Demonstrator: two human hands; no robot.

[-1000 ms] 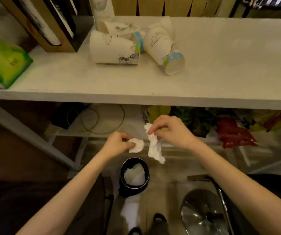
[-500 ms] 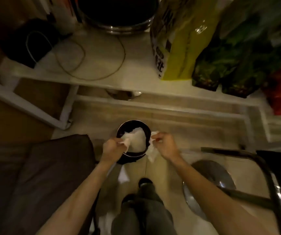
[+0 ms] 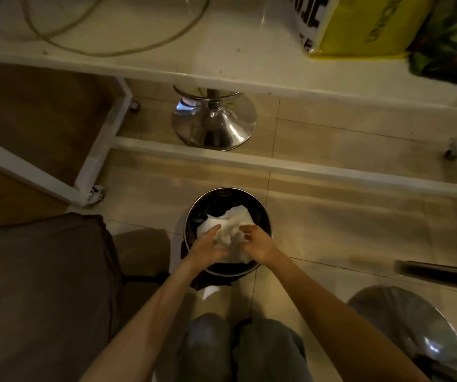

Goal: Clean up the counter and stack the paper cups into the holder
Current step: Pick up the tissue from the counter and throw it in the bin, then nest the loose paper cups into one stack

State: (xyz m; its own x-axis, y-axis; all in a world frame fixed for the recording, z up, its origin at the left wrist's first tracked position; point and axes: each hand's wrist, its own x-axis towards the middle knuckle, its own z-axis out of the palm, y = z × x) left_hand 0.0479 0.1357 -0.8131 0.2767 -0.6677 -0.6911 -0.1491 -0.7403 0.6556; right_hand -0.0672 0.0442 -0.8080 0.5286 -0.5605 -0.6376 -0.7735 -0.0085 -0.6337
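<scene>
A round black waste bin stands on the tiled floor in front of my knees, with white tissue lying inside. Both my hands are down in its mouth. My left hand and my right hand press from either side on a crumpled wad of tissue, fingers touching it. The counter top, the paper cups and the holder are outside this view.
A white lower shelf carries a looped cable, a yellow bag and a green bag. A chrome stool base stands under it. A brown seat is left, another chrome base lower right.
The view dropped from the counter with the cups to the floor. Both hands carried the tissue pieces down and moved from the bin's rim into its mouth, bunching them together.
</scene>
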